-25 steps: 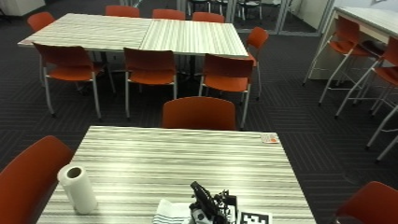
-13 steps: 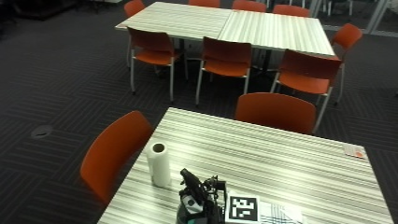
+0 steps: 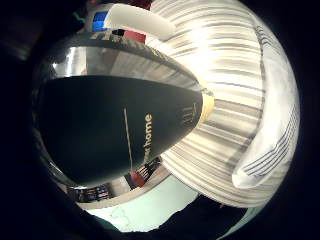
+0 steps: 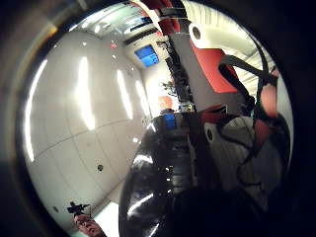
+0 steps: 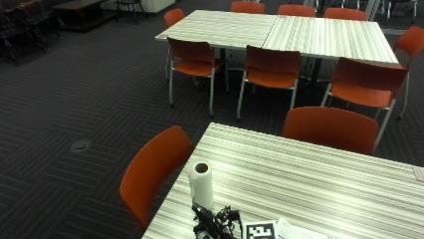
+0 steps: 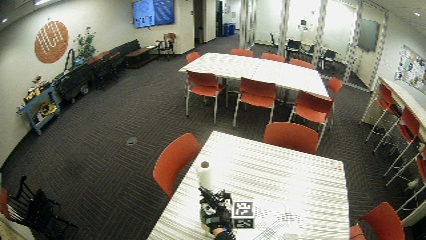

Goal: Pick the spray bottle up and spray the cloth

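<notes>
From where I watched, the striped table (image 5: 311,184) took up the near right of the room, with an orange chair (image 5: 156,172) pulled up at its left side and another orange chair (image 5: 330,128) at its far edge. Beyond them stood a second, longer run of striped tables (image 5: 278,32) ringed by more orange chairs.

On my table a paper towel roll (image 5: 201,183) stood upright near the left edge. Just in front of it, at the near edge, I could make out the gloved right hand (image 6: 216,216) in the wide outside view.

The spray bottle (image 3: 120,125) filled most of the little finger side palm view, a dark, glossy body with gold lettering reading "home", so it sat very close to the palm; its dark curved surface also crowded the thumb side view. I could not tell whether the fingers were curled round it or not.

The white cloth (image 3: 272,125) with thin dark stripes lay on the table top beside the bottle, and its corner showed just to the right of the hand in the outside view.
</notes>
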